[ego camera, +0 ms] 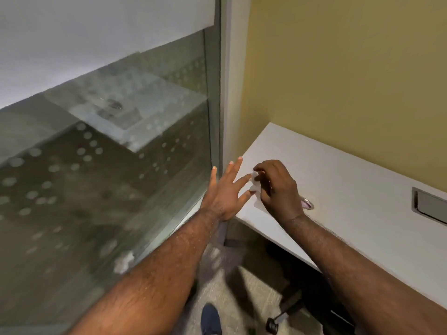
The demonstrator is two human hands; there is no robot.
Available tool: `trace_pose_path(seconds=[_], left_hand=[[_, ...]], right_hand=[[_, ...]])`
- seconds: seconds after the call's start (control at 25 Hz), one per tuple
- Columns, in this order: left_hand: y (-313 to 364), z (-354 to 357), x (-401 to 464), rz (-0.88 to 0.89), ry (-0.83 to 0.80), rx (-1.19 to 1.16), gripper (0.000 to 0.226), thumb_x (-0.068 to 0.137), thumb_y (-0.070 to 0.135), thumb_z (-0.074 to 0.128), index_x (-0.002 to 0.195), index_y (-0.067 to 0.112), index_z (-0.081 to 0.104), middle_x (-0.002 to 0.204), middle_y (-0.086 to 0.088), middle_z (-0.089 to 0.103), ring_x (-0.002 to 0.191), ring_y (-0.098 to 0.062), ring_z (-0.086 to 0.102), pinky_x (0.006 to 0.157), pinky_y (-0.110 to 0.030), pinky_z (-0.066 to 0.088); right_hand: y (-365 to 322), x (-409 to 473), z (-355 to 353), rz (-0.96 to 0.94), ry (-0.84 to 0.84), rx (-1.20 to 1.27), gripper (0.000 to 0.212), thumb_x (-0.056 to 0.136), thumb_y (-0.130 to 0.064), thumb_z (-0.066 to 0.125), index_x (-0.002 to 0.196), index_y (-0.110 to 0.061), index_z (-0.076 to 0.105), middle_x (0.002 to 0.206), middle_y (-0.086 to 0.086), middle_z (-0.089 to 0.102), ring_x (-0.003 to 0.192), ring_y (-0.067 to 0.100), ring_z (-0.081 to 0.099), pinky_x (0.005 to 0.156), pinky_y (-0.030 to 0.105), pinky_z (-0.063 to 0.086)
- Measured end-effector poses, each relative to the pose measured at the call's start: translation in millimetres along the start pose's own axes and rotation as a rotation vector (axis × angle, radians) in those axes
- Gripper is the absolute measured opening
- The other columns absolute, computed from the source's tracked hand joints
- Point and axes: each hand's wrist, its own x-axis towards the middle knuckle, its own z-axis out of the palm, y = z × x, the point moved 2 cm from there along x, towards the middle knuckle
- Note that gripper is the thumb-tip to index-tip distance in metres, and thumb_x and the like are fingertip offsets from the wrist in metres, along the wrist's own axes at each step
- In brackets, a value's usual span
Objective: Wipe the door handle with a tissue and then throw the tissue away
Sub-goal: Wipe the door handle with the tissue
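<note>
Where the spread, empty left hand [223, 192] met the curled right hand [278, 187], a thin white paper tissue [256, 182] sat pinched in the right fingertips; likely featherlight, limp, tearable, best bunched.

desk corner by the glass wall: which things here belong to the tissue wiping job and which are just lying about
Part of the job:
tissue, pinched by the right hand
left hand, open beside it

Just there:
white desk
cable port
grey desk flap
chair caster
No door handle in view.
</note>
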Motion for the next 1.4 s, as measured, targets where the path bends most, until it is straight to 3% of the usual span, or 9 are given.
trace_pose_path(seconds=[0.12,0.24,0.4,0.56,0.68,0.8,0.96,1.16,1.4], left_hand=[[-6.7,-14.5,-45.8,-0.105,0.113,-0.053,0.047,0.103,0.044,0.033,0.146,0.031,0.048,0.169,0.002,-0.007,0.155,-0.019,0.000,0.122,-0.056,-0.005],[-1.0,-23.8,-100.2,-0.227,0.236,-0.137,0.038,0.102,0.032,0.039,0.132,0.025,0.062,0.169,0.001,0.002,0.155,-0.019,0.006,0.122,-0.051,-0.005],[4.5,-30.2,-193.1,-0.404,0.363,-0.267,0.037,0.100,0.028,0.041,0.125,0.021,0.067,0.168,0.003,0.012,0.153,-0.018,0.016,0.121,-0.049,-0.003],[-6.6,-35.1,-298.9,-0.587,0.378,-0.285,0.041,0.101,0.027,0.041,0.138,0.022,0.059,0.169,0.006,0.007,0.150,-0.013,0.025,0.123,-0.050,0.000],[-16.2,-39.3,-384.2,-0.685,0.393,-0.270,0.044,0.102,0.028,0.039,0.143,0.026,0.054,0.169,0.006,0.003,0.148,-0.012,0.028,0.123,-0.050,0.004],[-26.9,-49.0,-465.8,-0.781,0.432,-0.264,0.043,0.100,0.031,0.039,0.139,0.031,0.057,0.169,0.008,0.004,0.146,-0.010,0.031,0.123,-0.048,0.007],[-47.5,-64.7,-585.5,-0.890,0.503,-0.213,0.047,0.096,0.045,0.035,0.135,0.034,0.059,0.168,0.010,0.009,0.148,-0.004,0.025,0.121,-0.045,0.008],[-79.8,-99.3,-709.4,-0.977,0.520,-0.012,0.055,0.096,0.050,0.036,0.148,0.035,0.044,0.168,0.009,0.008,0.149,-0.009,0.023,0.121,-0.043,0.005],[-131.3,-147.5,-781.5,-1.086,0.517,0.221,0.075,0.092,0.066,0.028,0.157,0.028,0.025,0.169,0.006,0.007,0.153,-0.014,0.016,0.124,-0.046,0.004]], right_hand=[[-31.8,-11.9,5.0,-0.080,-0.024,0.140,0.030,0.077,0.009,0.066,0.101,-0.010,0.061,0.103,0.009,0.058,0.086,0.001,0.048,0.075,0.001,0.038],[-62.9,-36.6,4.6,-0.163,-0.049,0.273,0.029,0.077,0.012,0.060,0.100,-0.006,0.062,0.101,0.010,0.055,0.088,-0.005,0.037,0.076,-0.003,0.035],[-107.2,-91.2,8.8,-0.369,-0.170,0.390,0.033,0.078,0.008,0.062,0.109,-0.001,0.061,0.107,0.014,0.055,0.098,0.003,0.044,0.088,0.006,0.038],[-166.3,-144.6,28.0,-0.820,-0.286,0.342,0.047,0.076,0.014,0.062,0.122,0.006,0.057,0.119,0.023,0.058,0.109,0.033,0.055,0.093,0.037,0.051],[-219.3,-177.8,43.0,-1.019,-0.333,0.334,0.050,0.075,0.016,0.068,0.123,0.004,0.058,0.123,0.019,0.061,0.107,0.035,0.058,0.089,0.041,0.054],[-286.6,-204.2,55.4,-1.138,-0.267,0.427,0.034,0.082,0.007,0.067,0.115,0.002,0.063,0.114,0.016,0.066,0.091,0.033,0.062,0.081,0.040,0.054],[-386.8,-245.1,60.1,-1.067,-0.115,0.483,0.022,0.094,-0.003,0.050,0.098,-0.008,0.072,0.099,0.007,0.072,0.073,0.029,0.063,0.059,0.035,0.053],[-481.2,-282.4,61.8,-0.855,-0.133,0.486,0.036,0.068,0.013,0.069,0.095,-0.010,0.073,0.099,0.008,0.072,0.062,0.031,0.066,0.041,0.032,0.050],[-556.9,-281.3,82.3,-0.807,-0.114,0.566,0.040,0.073,0.017,0.064,0.105,-0.005,0.072,0.114,0.012,0.069,0.083,0.034,0.070,0.063,0.038,0.059]])
